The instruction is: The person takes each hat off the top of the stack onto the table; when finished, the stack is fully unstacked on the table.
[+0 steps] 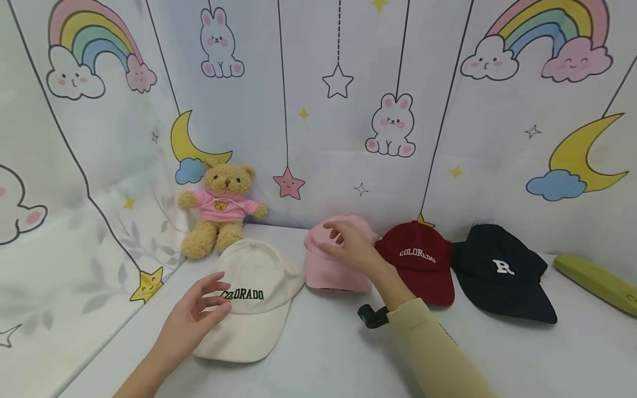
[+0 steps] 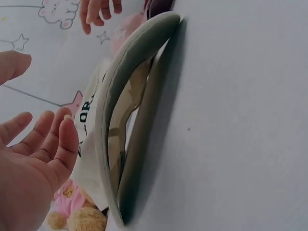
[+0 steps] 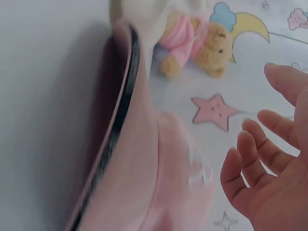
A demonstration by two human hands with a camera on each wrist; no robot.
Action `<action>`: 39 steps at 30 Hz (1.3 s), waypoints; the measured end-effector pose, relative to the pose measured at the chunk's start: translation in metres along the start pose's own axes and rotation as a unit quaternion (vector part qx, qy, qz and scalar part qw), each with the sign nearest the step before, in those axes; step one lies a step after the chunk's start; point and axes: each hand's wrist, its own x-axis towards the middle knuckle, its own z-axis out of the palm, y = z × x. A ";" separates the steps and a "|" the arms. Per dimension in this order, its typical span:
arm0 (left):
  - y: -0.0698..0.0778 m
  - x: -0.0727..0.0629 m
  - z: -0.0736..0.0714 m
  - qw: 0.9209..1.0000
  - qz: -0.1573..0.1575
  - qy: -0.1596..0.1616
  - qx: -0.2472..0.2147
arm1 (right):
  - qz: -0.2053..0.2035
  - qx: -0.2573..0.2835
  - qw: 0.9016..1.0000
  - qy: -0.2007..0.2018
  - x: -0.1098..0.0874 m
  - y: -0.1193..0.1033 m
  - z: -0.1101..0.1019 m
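Observation:
In the head view my left hand (image 1: 196, 309) hovers over the left side of a cream cap (image 1: 254, 271) lettered COLORADO. Its fingers are loosely bent around nothing, and the left wrist view shows a gap between them and the cap's brim (image 2: 103, 130). My right hand (image 1: 355, 246) is raised in front of a pink cap (image 1: 338, 276), partly covering its front. From the right wrist view, the relaxed fingers (image 3: 255, 149) stand apart from the pink cap (image 3: 178, 183) and hold nothing.
A teddy bear (image 1: 224, 204) in a pink top sits behind the cream cap. Right of the pink cap are a dark red cap (image 1: 418, 260), a navy cap (image 1: 502, 276) with an R, and a green elongated object (image 1: 597, 282). A printed cloth (image 1: 318, 138) hangs behind.

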 end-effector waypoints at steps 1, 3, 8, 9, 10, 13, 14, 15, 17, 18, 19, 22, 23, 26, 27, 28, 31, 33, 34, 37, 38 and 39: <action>-0.003 0.000 -0.004 1.000 0.000 0.007 0.007 | -0.003 0.004 1.000 -0.003 0.003 -0.004 0.005; -0.008 0.001 -0.011 1.000 -0.008 0.015 0.024 | -0.004 0.015 1.000 -0.008 0.010 -0.011 0.016; -0.020 0.003 -0.022 0.994 -0.046 0.026 0.098 | -0.002 0.042 0.999 -0.034 0.022 -0.025 0.040; -0.022 0.003 -0.022 0.992 -0.055 0.028 0.113 | -0.003 0.044 0.998 -0.040 0.024 -0.027 0.045; -0.024 0.004 -0.023 0.989 -0.064 0.028 0.127 | -0.005 0.043 0.998 -0.044 0.026 -0.028 0.049; -0.030 0.007 -0.026 0.983 -0.094 0.026 0.157 | -0.002 0.047 0.997 -0.056 0.031 -0.030 0.059; -0.032 0.007 -0.026 0.981 -0.104 0.023 0.162 | 0.001 0.050 0.997 -0.060 0.032 -0.031 0.062; -0.034 0.008 -0.027 0.980 -0.113 0.019 0.165 | 0.005 0.052 0.997 -0.063 0.033 -0.032 0.065; -0.037 0.009 -0.028 0.976 -0.130 0.009 0.173 | 0.015 0.059 0.995 -0.074 0.034 -0.032 0.071; -0.038 0.009 -0.028 0.975 -0.137 0.006 0.174 | 0.022 0.062 0.995 -0.081 0.033 -0.033 0.073; -0.039 0.009 -0.028 0.974 -0.142 0.003 0.177 | 0.029 0.068 0.993 -0.088 0.032 -0.033 0.076; -0.041 0.008 -0.029 0.971 -0.151 -0.004 0.187 | 0.051 0.080 0.990 -0.103 0.030 -0.033 0.083; -0.041 0.008 -0.030 0.970 -0.152 -0.005 0.190 | 0.056 0.084 0.989 -0.105 0.030 -0.033 0.085; -0.042 0.007 -0.031 0.969 -0.146 -0.011 0.198 | 0.058 0.089 0.989 -0.101 0.028 -0.034 0.088; -0.042 0.007 -0.031 0.970 -0.143 -0.013 0.199 | 0.057 0.088 0.989 -0.099 0.028 -0.035 0.089; -0.042 0.007 -0.031 0.970 -0.140 -0.015 0.199 | 0.056 0.088 0.990 -0.098 0.028 -0.036 0.090; -0.042 0.006 -0.031 0.971 -0.131 -0.019 0.201 | 0.058 0.084 0.990 -0.097 0.028 -0.038 0.091; -0.041 0.005 -0.031 0.970 -0.130 -0.021 0.203 | 0.061 0.080 0.990 -0.097 0.028 -0.040 0.092; -0.041 0.005 -0.031 0.970 -0.129 -0.021 0.204 | 0.063 0.077 0.990 -0.096 0.028 -0.040 0.093; -0.042 0.006 -0.031 0.970 -0.128 -0.020 0.205 | 0.063 0.072 0.991 -0.092 0.030 -0.042 0.092; -0.042 0.007 -0.030 0.970 -0.129 -0.021 0.205 | 0.061 0.072 0.991 -0.090 0.030 -0.043 0.092; -0.042 0.007 -0.030 0.970 -0.130 -0.021 0.205 | 0.060 0.074 0.992 -0.088 0.030 -0.044 0.091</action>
